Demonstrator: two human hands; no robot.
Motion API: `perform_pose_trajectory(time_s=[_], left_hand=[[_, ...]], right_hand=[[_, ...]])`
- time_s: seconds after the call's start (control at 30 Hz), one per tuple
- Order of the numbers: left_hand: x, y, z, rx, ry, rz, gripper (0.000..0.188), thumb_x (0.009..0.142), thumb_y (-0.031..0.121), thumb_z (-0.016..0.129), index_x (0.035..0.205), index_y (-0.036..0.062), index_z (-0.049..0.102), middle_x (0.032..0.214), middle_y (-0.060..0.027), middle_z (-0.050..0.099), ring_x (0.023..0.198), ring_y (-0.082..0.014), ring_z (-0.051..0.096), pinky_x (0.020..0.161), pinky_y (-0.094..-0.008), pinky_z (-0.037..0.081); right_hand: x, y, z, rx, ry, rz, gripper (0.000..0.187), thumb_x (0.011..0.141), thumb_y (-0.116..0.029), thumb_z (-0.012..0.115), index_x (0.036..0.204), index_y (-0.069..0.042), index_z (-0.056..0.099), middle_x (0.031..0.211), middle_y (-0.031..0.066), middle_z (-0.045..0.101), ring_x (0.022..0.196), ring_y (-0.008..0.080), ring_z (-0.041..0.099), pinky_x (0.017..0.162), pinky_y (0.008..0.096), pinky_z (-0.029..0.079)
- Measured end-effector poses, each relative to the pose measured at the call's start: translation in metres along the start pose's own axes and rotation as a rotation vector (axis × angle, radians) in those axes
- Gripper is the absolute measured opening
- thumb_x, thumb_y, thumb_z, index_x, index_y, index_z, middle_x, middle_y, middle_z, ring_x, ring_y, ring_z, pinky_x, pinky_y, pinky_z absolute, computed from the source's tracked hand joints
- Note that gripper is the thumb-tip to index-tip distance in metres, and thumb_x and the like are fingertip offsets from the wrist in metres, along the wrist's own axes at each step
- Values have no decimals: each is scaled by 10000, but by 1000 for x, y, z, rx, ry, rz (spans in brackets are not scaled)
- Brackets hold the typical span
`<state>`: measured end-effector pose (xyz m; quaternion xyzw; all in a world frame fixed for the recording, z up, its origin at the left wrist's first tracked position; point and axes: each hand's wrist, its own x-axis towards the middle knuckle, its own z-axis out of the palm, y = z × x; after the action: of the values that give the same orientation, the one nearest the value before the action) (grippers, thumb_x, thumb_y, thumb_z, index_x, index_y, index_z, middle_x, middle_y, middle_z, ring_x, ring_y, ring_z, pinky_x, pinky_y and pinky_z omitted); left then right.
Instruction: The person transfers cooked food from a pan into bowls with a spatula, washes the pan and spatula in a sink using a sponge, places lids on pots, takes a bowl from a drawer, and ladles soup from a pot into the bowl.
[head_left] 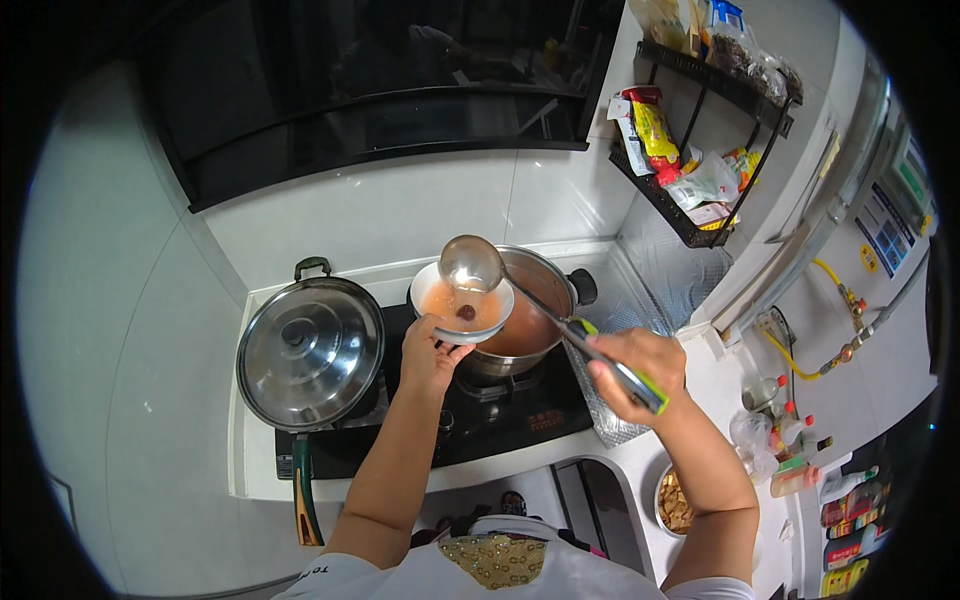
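Observation:
My left hand (432,352) grips a white bowl (480,335) by its near left side, thumb at the rim and fingers underneath. Reddish-orange soup (441,300) fills part of it, with a dark round piece (466,313) in the liquid. Above the bowl's far side is the head of a metal ladle (471,262), tilted over the bowl. My right hand (640,372) is closed round the ladle's black and green handle. Just right of the bowl stands a steel pot (510,368) of similar reddish soup on the stove, partly hidden by bowl and ladle.
A lidded pan (312,350) sits on the left of the black stove (540,410), its handle (305,490) jutting past the counter edge. Foil sheeting (610,425) lines the right side. A bowl of brown pieces (674,505), bottles (795,480) and a wall rack (690,215) are at right.

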<state>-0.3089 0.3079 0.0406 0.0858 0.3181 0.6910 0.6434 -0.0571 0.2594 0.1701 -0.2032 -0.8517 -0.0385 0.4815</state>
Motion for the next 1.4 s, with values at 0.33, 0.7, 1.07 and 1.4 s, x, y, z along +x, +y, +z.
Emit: perform_pose_trajectory(time_s=[0.33,0.7,1.07,1.4], left_hand=[[0,-2,-5,36,22,24,399,794,141,553,1146,-17,452,1114,-151,470,1047,-307,524,894,-570,433],[-9,16,-20,108,62,105,458,740,132,540,1157,-29,440,1122,-181,481,999,-300,560,750,-451,551],[-11,22,-28,116,61,114,484,708,129,549,1155,-18,439,1090,-174,500,945,-307,582,700,-432,570],[-14,24,-26,104,46,129,471,721,135,553,1147,-29,436,1088,-184,491,948,-309,580,703,-433,572]], right_hand=[[-22,8,18,-234,72,-124,293,631,-32,695,918,-21,633,718,94,607,558,188,597,478,264,488],[-74,59,68,-335,-280,167,159,739,-152,643,843,-31,656,654,120,584,531,264,598,492,348,498],[-78,70,93,111,48,797,173,753,-145,667,853,-3,668,684,125,656,567,204,642,538,290,512],[-81,84,88,635,383,1368,214,809,-140,625,898,55,607,641,110,609,447,161,586,398,248,480]])
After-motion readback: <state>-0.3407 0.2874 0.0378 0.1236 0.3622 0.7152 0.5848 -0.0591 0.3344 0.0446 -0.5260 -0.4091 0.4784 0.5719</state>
